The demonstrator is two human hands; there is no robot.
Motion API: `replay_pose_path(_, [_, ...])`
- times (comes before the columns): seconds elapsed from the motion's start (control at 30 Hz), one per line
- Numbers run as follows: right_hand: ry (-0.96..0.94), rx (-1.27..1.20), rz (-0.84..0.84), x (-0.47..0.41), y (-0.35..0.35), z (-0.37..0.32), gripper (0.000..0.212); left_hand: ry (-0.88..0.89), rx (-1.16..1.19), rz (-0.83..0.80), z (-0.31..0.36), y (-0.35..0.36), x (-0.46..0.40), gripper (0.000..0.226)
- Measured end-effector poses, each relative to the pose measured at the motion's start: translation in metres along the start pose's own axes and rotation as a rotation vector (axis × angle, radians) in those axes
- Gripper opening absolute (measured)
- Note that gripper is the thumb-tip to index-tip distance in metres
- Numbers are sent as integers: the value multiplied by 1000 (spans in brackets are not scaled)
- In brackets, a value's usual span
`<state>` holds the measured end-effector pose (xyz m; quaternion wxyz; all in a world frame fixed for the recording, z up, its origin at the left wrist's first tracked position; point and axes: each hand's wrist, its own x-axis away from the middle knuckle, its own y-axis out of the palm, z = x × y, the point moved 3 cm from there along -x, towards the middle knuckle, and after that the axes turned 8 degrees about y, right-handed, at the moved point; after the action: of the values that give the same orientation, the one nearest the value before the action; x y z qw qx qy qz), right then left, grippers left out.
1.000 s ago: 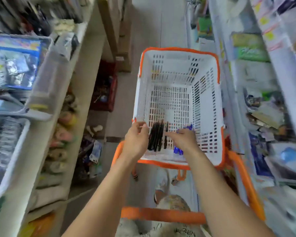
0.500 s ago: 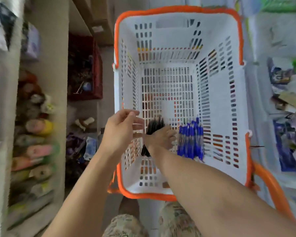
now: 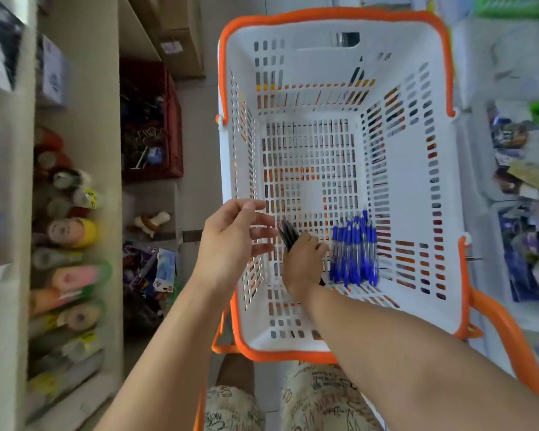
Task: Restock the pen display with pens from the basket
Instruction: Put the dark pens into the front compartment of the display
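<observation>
Pens, the black ones (image 3: pixel 288 236), sit bunched in the right hand (image 3: pixel 304 262), low inside the white basket (image 3: pixel 417 213). That hand is closed around them. To do this well, squeeze the whole bunch tight and lift straight up so none slip out. The left hand (image 3: pixel 231 241) is spread wide with nothing in it, just above the basket's left wall, near enough to help. Blue pens (image 3: pixel 353 250) lie just beside the right hand and could get bumped. Shelves (image 3: pixel 75 150) stand close on the left. No pen display shows.
</observation>
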<state>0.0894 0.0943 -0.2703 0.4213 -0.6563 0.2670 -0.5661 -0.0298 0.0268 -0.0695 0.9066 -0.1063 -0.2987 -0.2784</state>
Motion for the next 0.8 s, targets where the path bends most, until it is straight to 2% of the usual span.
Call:
replay_pose_path(0.1, [37, -33, -17, -3, -1, 6, 29, 17, 70, 19, 0, -2, 4, 32])
replay_pose_path(0.2, [-27, -26, -67, -5, -3, 10, 17, 42, 67, 23, -2, 1, 6, 31])
replay_pose_path(0.3, [-94, -132, -169, -6, -10, 18, 13, 80, 17, 13, -4, 2, 9, 31])
replay_pose_path(0.37, [-88, -335, -287, -9, -17, 25, 12, 102, 3, 9, -3, 2, 11, 32])
replay_pose_path(0.47, [39, -722, -446, -10, -38, 32, 8, 108, 28, 17, -1, 0, 12, 36])
replay_pose_path(0.53, [113, -843, -456, -9, -50, 39, 9, 103, 34, 19, -2, 0, 12, 38])
replay_pose_path(0.63, [118, -911, -470, -10, -53, 49, 6, 110, 12, 13, -2, 3, 14, 39])
replay_pose_path(0.8, [123, -1003, -332, -31, -71, 47, 8, 132, -34, 33, -5, 5, 14, 40])
